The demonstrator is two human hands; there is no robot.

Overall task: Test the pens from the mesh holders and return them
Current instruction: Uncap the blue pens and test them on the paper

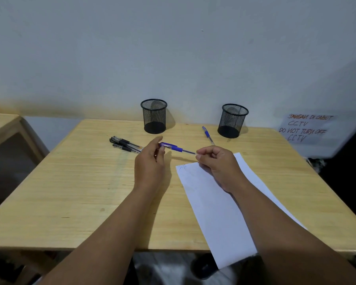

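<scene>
A blue pen (pixel 176 148) hangs mid-frame above the table (pixel 74 182), left hand (pixel 151 159) pinching its back end, right hand (pixel 216 164) pinching its tip over the paper (pixel 214 212). Both mesh holders (pixel 153 116) stand behind.

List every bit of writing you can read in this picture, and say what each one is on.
"JANGAN DI CABUT CCTV" on the white notice on the wall, right of the table.
"DO NOT TURN OFF CCTV" on the same notice, lower lines.
Blue scribble at the top corner of the paper sheet: a pen mark, not readable as words.
Pens: no readable print.
</scene>
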